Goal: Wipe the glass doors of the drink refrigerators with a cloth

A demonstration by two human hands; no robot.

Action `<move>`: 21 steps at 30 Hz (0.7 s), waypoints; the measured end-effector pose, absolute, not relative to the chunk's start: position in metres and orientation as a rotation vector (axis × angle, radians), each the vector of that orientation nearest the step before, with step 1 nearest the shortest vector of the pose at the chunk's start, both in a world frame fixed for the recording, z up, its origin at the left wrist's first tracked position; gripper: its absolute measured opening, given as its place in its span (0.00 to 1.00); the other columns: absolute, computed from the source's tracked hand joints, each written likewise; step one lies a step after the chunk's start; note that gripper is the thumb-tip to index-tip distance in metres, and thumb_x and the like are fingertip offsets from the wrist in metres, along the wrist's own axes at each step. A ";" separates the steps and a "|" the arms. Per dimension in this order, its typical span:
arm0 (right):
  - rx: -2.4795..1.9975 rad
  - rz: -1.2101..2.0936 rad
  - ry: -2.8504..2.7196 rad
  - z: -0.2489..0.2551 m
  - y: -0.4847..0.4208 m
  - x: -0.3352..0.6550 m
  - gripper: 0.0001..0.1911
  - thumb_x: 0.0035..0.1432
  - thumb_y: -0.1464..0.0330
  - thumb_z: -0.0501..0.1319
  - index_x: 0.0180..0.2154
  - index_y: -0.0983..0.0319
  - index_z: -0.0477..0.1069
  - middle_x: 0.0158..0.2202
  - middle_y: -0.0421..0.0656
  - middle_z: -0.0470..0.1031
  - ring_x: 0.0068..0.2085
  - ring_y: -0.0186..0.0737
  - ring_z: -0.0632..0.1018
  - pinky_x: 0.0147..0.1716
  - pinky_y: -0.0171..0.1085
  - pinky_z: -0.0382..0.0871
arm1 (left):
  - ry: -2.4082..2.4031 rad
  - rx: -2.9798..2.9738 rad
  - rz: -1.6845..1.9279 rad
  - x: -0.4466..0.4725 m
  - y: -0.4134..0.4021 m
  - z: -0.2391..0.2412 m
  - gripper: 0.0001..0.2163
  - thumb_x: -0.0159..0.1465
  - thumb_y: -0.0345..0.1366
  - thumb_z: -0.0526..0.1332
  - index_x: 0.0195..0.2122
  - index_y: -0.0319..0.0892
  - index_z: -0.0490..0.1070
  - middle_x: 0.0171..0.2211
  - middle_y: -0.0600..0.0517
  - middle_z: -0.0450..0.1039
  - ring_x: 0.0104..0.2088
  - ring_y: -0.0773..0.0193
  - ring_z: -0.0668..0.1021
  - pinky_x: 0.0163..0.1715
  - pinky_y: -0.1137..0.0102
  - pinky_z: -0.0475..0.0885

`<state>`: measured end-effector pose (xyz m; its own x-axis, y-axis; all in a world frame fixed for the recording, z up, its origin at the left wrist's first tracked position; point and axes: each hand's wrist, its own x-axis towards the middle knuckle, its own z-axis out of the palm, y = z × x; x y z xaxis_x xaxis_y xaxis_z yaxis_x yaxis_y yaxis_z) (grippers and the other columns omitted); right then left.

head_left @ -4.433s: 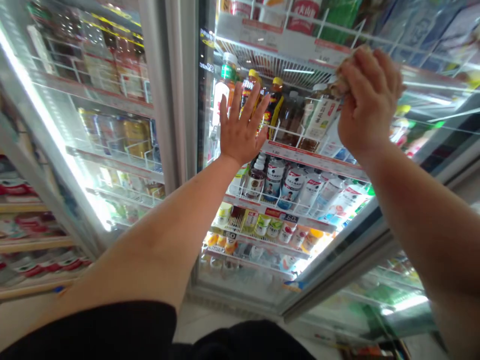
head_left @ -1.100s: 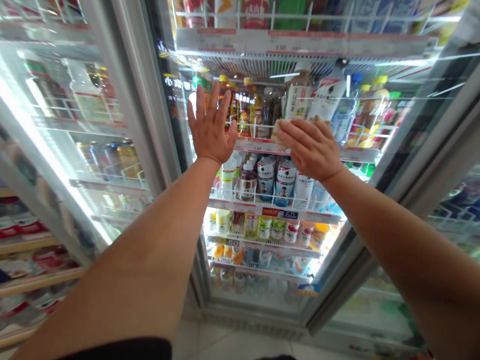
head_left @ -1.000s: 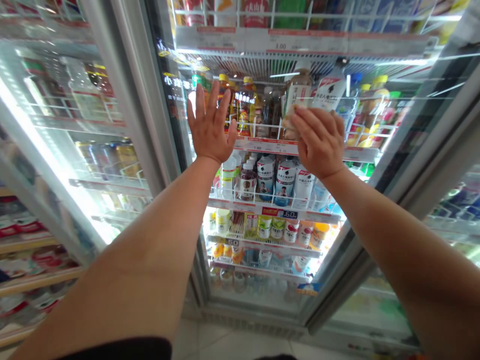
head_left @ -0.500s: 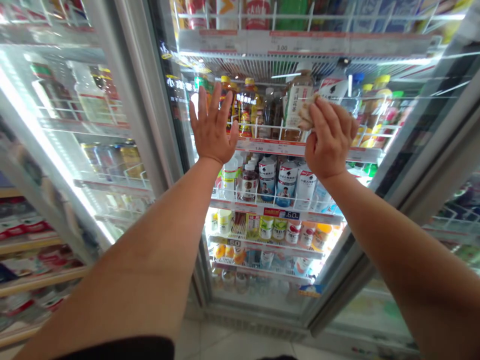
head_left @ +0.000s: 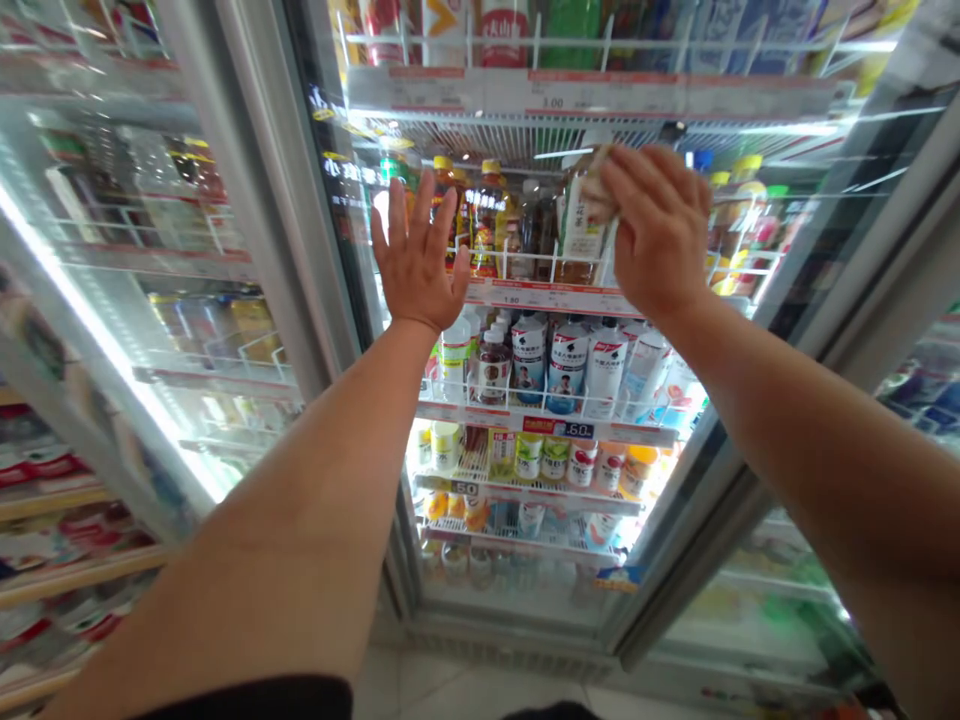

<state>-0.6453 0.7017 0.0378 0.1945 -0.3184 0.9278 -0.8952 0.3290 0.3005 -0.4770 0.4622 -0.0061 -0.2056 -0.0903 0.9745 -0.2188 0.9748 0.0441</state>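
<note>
My left hand (head_left: 417, 258) lies flat and open against the glass door (head_left: 525, 560) of a drinks fridge, fingers spread and pointing up. My right hand (head_left: 660, 228) is closed on a crumpled pale cloth (head_left: 596, 196) and presses it on the same glass, higher and to the right. Behind the glass stand rows of bottles (head_left: 555, 365) on white wire shelves with red price strips (head_left: 540, 296).
A second glass door (head_left: 150, 250) with more drinks is at the left. The door frame (head_left: 255, 200) runs between them. Wooden shelves (head_left: 67, 575) with packets are at the far left. Pale floor tiles (head_left: 450, 690) show below.
My right hand has moved the cloth up the glass from the price strip level to the bottle tops. My left hand has stayed pressed in the same spot.
</note>
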 end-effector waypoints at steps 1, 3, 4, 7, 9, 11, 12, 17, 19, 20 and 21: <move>1.175 0.642 -1.368 0.045 0.701 -0.645 0.25 0.72 0.67 0.44 0.66 0.52 0.61 0.69 0.39 0.62 0.70 0.50 0.60 0.67 0.60 0.55 | -1.779 0.225 0.096 -0.476 0.463 -0.006 0.30 0.67 0.52 0.48 0.71 0.55 0.53 0.72 0.66 0.42 0.73 0.65 0.35 0.74 0.58 0.29; 1.218 0.631 -1.385 0.053 0.698 -0.643 0.27 0.72 0.68 0.43 0.68 0.52 0.57 0.71 0.38 0.56 0.73 0.48 0.55 0.70 0.60 0.50 | -1.790 0.224 0.053 -0.475 0.465 -0.005 0.30 0.67 0.53 0.49 0.70 0.58 0.53 0.72 0.67 0.42 0.72 0.65 0.34 0.74 0.58 0.28; 1.293 0.582 -1.396 0.056 0.697 -0.642 0.27 0.71 0.68 0.43 0.69 0.51 0.55 0.72 0.36 0.55 0.73 0.46 0.54 0.71 0.60 0.48 | -1.797 0.223 0.040 -0.474 0.466 -0.005 0.30 0.66 0.53 0.49 0.70 0.58 0.53 0.72 0.67 0.42 0.72 0.65 0.33 0.74 0.58 0.27; 1.454 0.462 -1.430 0.063 0.696 -0.637 0.28 0.70 0.69 0.46 0.67 0.45 0.55 0.71 0.30 0.56 0.73 0.41 0.55 0.72 0.56 0.48 | -1.798 0.208 0.025 -0.473 0.466 -0.005 0.31 0.67 0.54 0.48 0.71 0.59 0.52 0.72 0.68 0.42 0.71 0.66 0.32 0.74 0.58 0.26; 1.369 0.517 -1.452 0.069 0.698 -0.635 0.28 0.68 0.70 0.47 0.67 0.48 0.58 0.71 0.32 0.58 0.73 0.43 0.56 0.71 0.57 0.48 | -1.794 0.204 0.029 -0.474 0.465 -0.005 0.31 0.67 0.55 0.47 0.71 0.58 0.52 0.72 0.68 0.41 0.71 0.67 0.31 0.74 0.59 0.26; 1.194 0.631 -1.457 0.074 0.700 -0.635 0.28 0.68 0.71 0.47 0.67 0.56 0.58 0.71 0.40 0.58 0.73 0.47 0.55 0.71 0.59 0.48 | -1.794 0.211 0.052 -0.476 0.463 -0.006 0.31 0.67 0.55 0.46 0.71 0.55 0.52 0.73 0.66 0.40 0.72 0.68 0.31 0.74 0.59 0.26; 1.132 0.669 -1.451 0.075 0.700 -0.635 0.28 0.69 0.71 0.46 0.68 0.59 0.57 0.72 0.42 0.57 0.73 0.48 0.54 0.71 0.60 0.47 | -1.797 0.219 0.069 -0.477 0.462 -0.006 0.32 0.67 0.56 0.46 0.71 0.52 0.52 0.73 0.65 0.39 0.72 0.67 0.31 0.73 0.58 0.26; 1.393 0.452 -1.447 0.073 0.695 -0.636 0.28 0.69 0.68 0.44 0.68 0.48 0.54 0.72 0.30 0.55 0.73 0.38 0.54 0.72 0.55 0.45 | -1.806 0.249 0.107 -0.478 0.461 -0.006 0.33 0.67 0.56 0.44 0.72 0.50 0.51 0.73 0.63 0.39 0.73 0.67 0.33 0.73 0.58 0.26; 1.380 0.458 -1.458 0.079 0.695 -0.636 0.28 0.69 0.68 0.44 0.67 0.46 0.55 0.71 0.27 0.56 0.73 0.38 0.54 0.73 0.55 0.46 | -1.810 0.239 0.077 -0.478 0.460 -0.006 0.33 0.67 0.57 0.44 0.71 0.52 0.51 0.73 0.64 0.38 0.73 0.66 0.33 0.73 0.59 0.25; 1.300 0.517 -1.471 0.084 0.695 -0.635 0.28 0.69 0.68 0.44 0.67 0.48 0.56 0.71 0.28 0.56 0.73 0.39 0.54 0.73 0.55 0.47 | -1.813 0.239 0.070 -0.478 0.459 -0.006 0.33 0.67 0.58 0.44 0.71 0.52 0.51 0.73 0.65 0.38 0.73 0.66 0.33 0.73 0.59 0.25; 1.200 0.587 -1.490 0.089 0.696 -0.634 0.28 0.68 0.69 0.44 0.68 0.51 0.56 0.71 0.30 0.56 0.73 0.41 0.54 0.73 0.54 0.47 | -1.815 0.245 0.075 -0.479 0.458 -0.006 0.34 0.67 0.59 0.44 0.71 0.50 0.51 0.73 0.64 0.37 0.73 0.66 0.33 0.73 0.59 0.24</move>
